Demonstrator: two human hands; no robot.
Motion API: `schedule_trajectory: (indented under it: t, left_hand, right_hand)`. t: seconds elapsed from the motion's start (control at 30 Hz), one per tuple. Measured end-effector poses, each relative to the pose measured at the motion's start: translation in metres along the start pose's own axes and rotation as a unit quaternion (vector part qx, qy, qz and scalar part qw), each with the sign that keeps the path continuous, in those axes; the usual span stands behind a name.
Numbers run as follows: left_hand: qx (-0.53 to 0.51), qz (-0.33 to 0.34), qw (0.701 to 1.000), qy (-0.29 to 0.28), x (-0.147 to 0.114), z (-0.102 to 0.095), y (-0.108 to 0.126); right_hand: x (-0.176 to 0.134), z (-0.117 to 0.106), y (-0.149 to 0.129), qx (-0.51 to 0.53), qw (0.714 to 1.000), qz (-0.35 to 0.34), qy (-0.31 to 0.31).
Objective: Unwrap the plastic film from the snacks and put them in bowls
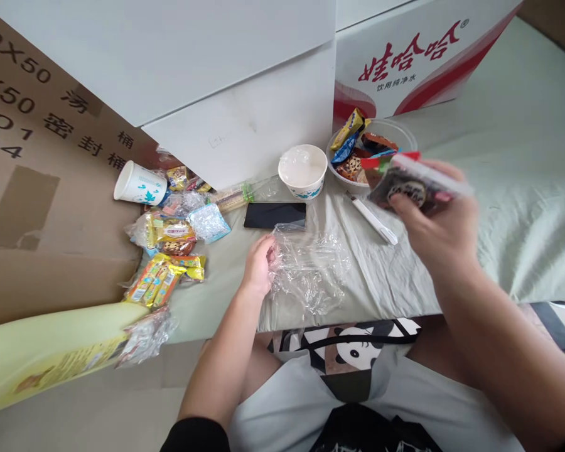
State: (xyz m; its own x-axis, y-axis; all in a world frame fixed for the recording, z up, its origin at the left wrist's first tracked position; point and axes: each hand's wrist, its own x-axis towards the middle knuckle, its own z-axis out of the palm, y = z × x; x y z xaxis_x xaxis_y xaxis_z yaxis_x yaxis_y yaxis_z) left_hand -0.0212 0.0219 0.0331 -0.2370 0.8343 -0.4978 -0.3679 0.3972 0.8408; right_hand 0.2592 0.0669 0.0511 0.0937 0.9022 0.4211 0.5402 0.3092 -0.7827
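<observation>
My left hand (258, 265) is closed on the edge of a crumpled clear plastic bag (313, 270), which spreads over the cloth to its right. Up at the right, my right hand (435, 216) grips a dark snack packet (400, 188) with a red and green end; motion blurs it somewhat. Behind that packet stands a clear round plastic tub (410, 135) holding several wrapped snacks, partly covered by the hand. A white-handled knife or cutter (374, 220) lies below the tub, its far end hard to make out. Just beyond the bag rests a black phone (275, 215).
A paper cup (311, 188) with clear plastic in it stands behind the phone. At left, another paper cup (141, 183) lies tipped among several snack packets (169, 233). Cartons (245, 125) wall the back, and a yellow container (51, 351) lies at lower left.
</observation>
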Motion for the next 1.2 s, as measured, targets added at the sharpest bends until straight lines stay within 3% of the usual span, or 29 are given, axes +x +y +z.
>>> schedule_trajectory:
  t: [0.07, 0.13, 0.2, 0.3, 0.43, 0.53, 0.63, 0.73, 0.9, 0.97, 1.1, 1.2]
  left_hand:
    - [0.004, 0.001, 1.000, 0.001, 0.000, 0.000, 0.000]
    - [0.009, 0.005, 1.000, -0.004, -0.001, 0.000, 0.001]
    - [0.014, 0.009, 1.000, -0.013, -0.001, 0.001, 0.001]
    - [0.018, 0.012, 1.000, -0.022, -0.001, 0.001, 0.001]
    - [0.016, 0.010, 0.999, -0.038, -0.001, 0.001, 0.001]
    - [0.013, 0.010, 0.999, -0.047, -0.001, 0.000, 0.000]
    - [0.012, 0.014, 0.999, -0.037, -0.001, -0.001, -0.001]
    - [0.016, 0.016, 0.999, -0.030, -0.002, -0.001, -0.002]
    - [0.022, 0.018, 0.999, -0.030, 0.000, -0.001, -0.002]
    - [0.022, 0.018, 0.999, -0.033, 0.000, -0.002, -0.001]
    - [0.019, 0.011, 0.999, -0.045, 0.001, -0.004, -0.002]
    - [0.015, 0.011, 0.999, -0.050, 0.001, -0.003, -0.003]
  right_hand:
    - [0.029, -0.001, -0.005, -0.034, 0.995, 0.040, 0.090]
    - [0.059, 0.000, -0.002, -0.057, 0.991, 0.027, 0.116]
    - [0.088, 0.000, 0.007, -0.074, 0.992, 0.030, 0.093]
    - [0.113, -0.003, 0.022, -0.145, 0.985, 0.097, -0.004]
    - [0.104, -0.006, 0.031, -0.190, 0.973, 0.111, -0.063]
    - [0.084, -0.001, 0.036, -0.170, 0.979, 0.078, -0.086]
    - [0.074, 0.004, 0.039, -0.194, 0.978, 0.039, -0.060]
    - [0.083, 0.008, 0.035, -0.241, 0.969, 0.038, -0.037]
    - [0.115, 0.011, 0.017, -0.300, 0.938, -0.027, -0.173]
    - [0.124, 0.011, 0.010, -0.328, 0.924, -0.033, -0.192]
    - [0.119, 0.006, -0.007, -0.371, 0.908, -0.085, -0.172]
    - [0.108, 0.006, -0.016, -0.363, 0.897, -0.155, -0.197]
